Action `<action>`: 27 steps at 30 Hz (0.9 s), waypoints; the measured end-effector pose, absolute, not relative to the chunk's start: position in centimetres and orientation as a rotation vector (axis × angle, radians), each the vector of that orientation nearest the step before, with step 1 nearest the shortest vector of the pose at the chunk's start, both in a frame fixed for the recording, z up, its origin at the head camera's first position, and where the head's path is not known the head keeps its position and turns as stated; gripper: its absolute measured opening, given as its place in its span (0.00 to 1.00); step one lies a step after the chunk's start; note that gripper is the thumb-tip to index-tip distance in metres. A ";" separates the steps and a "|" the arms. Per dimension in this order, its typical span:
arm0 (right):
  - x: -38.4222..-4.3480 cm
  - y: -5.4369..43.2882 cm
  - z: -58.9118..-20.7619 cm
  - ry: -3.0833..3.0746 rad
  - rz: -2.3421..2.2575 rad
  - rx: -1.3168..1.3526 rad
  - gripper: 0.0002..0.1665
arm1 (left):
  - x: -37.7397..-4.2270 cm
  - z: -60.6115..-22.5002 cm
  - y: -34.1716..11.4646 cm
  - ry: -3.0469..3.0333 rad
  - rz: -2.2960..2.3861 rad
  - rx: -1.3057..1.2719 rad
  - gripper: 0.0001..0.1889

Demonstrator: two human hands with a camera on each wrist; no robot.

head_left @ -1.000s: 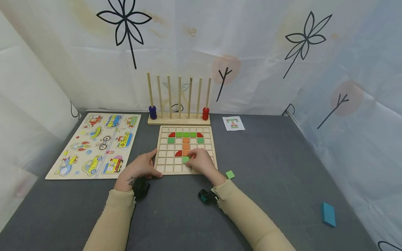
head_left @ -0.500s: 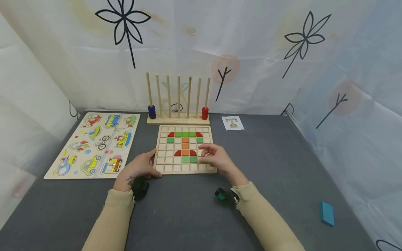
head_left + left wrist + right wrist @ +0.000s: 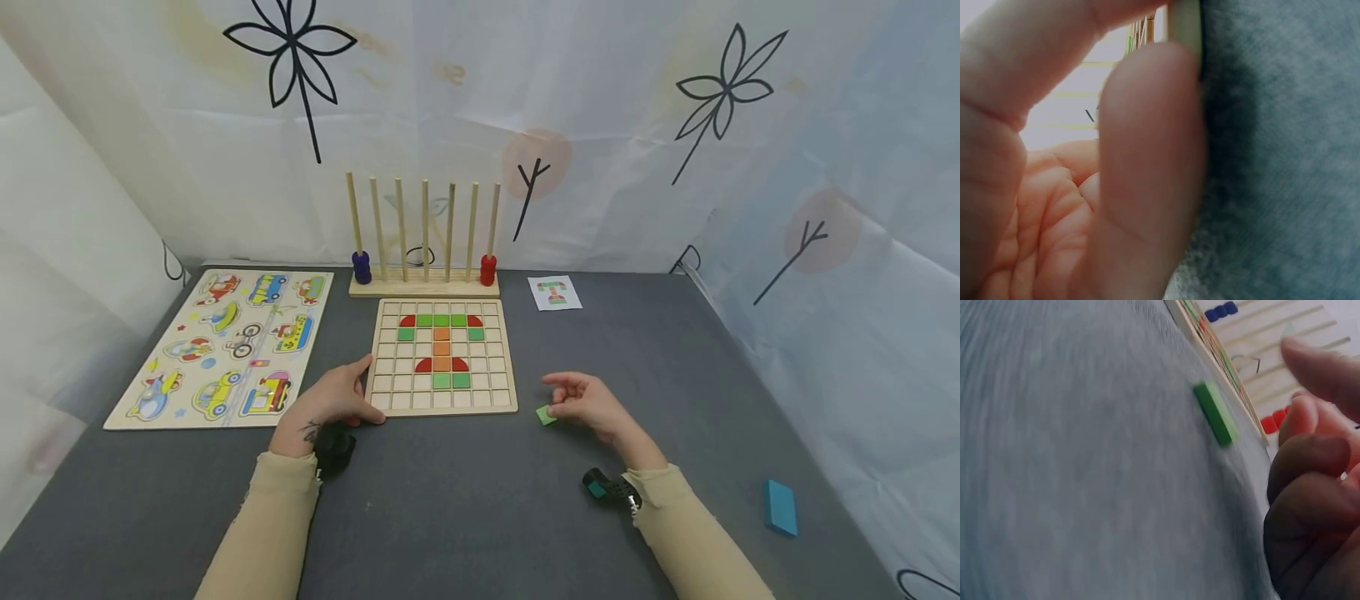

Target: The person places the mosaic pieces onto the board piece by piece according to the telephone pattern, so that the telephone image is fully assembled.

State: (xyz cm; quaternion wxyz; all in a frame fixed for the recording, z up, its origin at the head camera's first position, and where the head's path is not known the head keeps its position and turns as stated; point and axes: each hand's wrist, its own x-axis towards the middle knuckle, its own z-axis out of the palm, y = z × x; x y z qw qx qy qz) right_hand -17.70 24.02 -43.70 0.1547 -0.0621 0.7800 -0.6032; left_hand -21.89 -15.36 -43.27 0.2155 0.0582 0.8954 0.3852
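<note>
A wooden grid board [image 3: 397, 402] lies mid-table, with red, green and orange tiles set in a mushroom-like pattern. My left hand [image 3: 330, 398] rests at its front left corner, index finger at the left edge and thumb at the front edge. In the left wrist view the thumb [image 3: 1150, 144] presses the board's side. Right of the board lies a loose green tile [image 3: 546, 415], partly covered by my right hand [image 3: 592, 410]. The right wrist view shows that green tile [image 3: 1216, 415] on the cloth, apart from the fingers, which hold nothing.
A vehicle picture puzzle [image 3: 255, 408] lies at the left. Behind the board stands a peg rack [image 3: 423, 287] with blue and red beads. A pattern card [image 3: 555, 293] is at the back right, and a blue block [image 3: 781, 508] sits near the right edge.
My right hand has left the board and moved right to the loose green tile. A red piece and a green tile now show in the lower pattern. The left hand has stayed put.
</note>
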 end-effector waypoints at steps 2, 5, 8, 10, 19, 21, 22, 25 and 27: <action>-17.7 24.5 -43.9 2.273 -1.674 -0.189 0.32 | -21.9 -43.3 -15.4 2.482 1.065 0.162 0.57; -17.7 24.8 -44.1 2.331 -1.574 -0.218 0.32 | -21.9 -43.2 -15.4 2.482 1.059 0.154 0.57; -17.7 24.7 -44.0 2.394 -1.471 -0.256 0.32 | -21.8 -43.3 -15.4 2.482 1.051 0.160 0.57; -17.7 24.5 -43.9 2.425 -1.420 -0.261 0.32 | -21.8 -43.2 -15.4 2.478 1.057 0.162 0.57; -17.5 23.8 -43.2 2.474 -1.305 -0.251 0.24 | -21.8 -43.2 -15.4 2.483 1.070 0.168 0.57; -17.5 23.7 -43.2 2.476 -1.311 -0.251 0.22 | -21.8 -43.2 -15.4 2.484 1.069 0.167 0.57; -17.5 23.7 -43.2 2.478 -1.312 -0.247 0.22 | -21.9 -43.2 -15.4 2.483 1.069 0.167 0.57; -17.5 23.7 -43.3 2.482 -1.315 -0.238 0.20 | -21.9 -43.2 -15.4 2.482 1.066 0.164 0.57; -17.5 23.6 -43.3 2.485 -1.310 -0.235 0.18 | -21.9 -43.2 -15.4 2.484 1.061 0.160 0.57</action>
